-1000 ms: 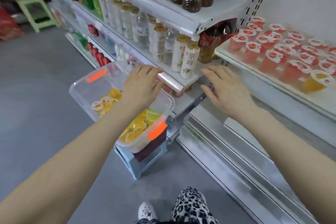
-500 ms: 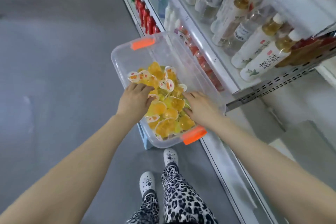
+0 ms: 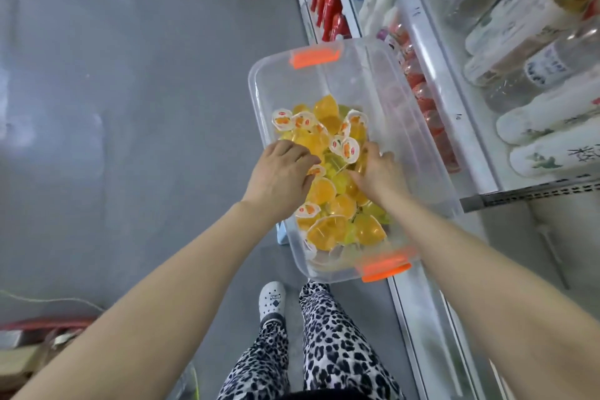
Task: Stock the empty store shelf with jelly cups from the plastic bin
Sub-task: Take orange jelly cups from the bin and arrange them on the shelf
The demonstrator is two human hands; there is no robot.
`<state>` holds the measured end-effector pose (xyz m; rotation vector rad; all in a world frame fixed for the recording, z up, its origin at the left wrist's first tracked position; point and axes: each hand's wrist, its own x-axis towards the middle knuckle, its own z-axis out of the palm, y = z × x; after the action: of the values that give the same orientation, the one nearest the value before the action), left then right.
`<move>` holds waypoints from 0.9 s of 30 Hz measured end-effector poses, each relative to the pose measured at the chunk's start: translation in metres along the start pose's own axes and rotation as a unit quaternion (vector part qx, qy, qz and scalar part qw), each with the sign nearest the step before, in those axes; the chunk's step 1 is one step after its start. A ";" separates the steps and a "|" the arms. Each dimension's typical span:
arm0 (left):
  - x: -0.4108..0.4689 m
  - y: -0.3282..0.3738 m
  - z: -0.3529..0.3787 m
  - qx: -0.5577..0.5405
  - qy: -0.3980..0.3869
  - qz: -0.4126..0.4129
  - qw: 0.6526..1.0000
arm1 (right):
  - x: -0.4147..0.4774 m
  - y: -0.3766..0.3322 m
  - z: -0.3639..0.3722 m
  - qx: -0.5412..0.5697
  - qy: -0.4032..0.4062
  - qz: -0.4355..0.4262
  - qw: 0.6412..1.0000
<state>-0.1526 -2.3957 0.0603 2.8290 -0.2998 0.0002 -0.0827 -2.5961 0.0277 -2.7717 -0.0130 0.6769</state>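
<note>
Grey shop floor (image 3: 130, 107) runs along a shelving unit (image 3: 467, 127) on the right. White-labelled bottles (image 3: 552, 120) there carry dark Chinese characters and leaf art, too blurred to read. Red bottles (image 3: 328, 3) stand on a lower shelf. A clear plastic bin (image 3: 259, 97) with orange handles (image 3: 316, 57) sits on a pale blue stool (image 3: 281, 234), tight against the shelving. Yellow and orange jelly cups (image 3: 328, 227) are heaped in its near half. Their white lids show a red logo and fruit print, unreadable. The left grip (image 3: 282, 172) is in the pile, fingers curled round a lidded cup (image 3: 316, 170). The right grip (image 3: 378, 172) is beside it, fingers bent among cups; cannot tell if clamped on one. Leopard-print trousers (image 3: 324, 351) and a white shoe (image 3: 272, 297) are below.
</note>
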 end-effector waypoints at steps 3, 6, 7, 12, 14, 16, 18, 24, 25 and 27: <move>0.006 0.002 -0.001 0.040 -0.052 0.006 0.998 | -0.010 0.007 -0.009 0.030 0.019 -0.028 0.999; 0.026 0.006 0.003 0.063 -0.093 0.016 0.993 | -0.024 0.017 -0.016 0.028 0.040 -0.081 0.996; 0.037 0.008 0.007 0.062 -0.100 0.017 0.993 | -0.029 0.021 -0.018 0.009 0.048 -0.094 0.994; 0.101 0.033 0.038 0.087 -0.132 0.055 0.986 | -0.051 0.045 -0.019 -0.121 0.085 -0.126 0.981; 0.118 0.043 0.054 0.112 -0.148 0.058 0.981 | -0.057 0.053 -0.017 -0.153 0.090 -0.133 0.975; 0.125 0.049 0.068 0.143 -0.156 0.048 0.976 | -0.058 0.057 -0.015 -0.177 0.088 -0.139 0.970; 0.128 0.052 0.078 0.169 -0.149 0.039 0.973 | -0.057 0.059 -0.013 -0.184 0.088 -0.145 0.968; 0.126 0.053 0.075 0.180 -0.148 0.027 0.972 | -0.058 0.059 -0.017 -0.169 0.109 -0.158 0.967; 0.123 0.052 0.071 0.165 -0.152 0.020 0.974 | -0.059 0.059 -0.017 -0.166 0.113 -0.162 0.966; 0.115 0.050 0.063 0.127 -0.157 0.006 0.979 | -0.062 0.057 -0.018 -0.156 0.119 -0.166 0.966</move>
<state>-0.0523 -2.4839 0.0184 3.0770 -0.4119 -0.4406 -0.1336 -2.6605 0.0548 -3.0210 -0.5658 0.2723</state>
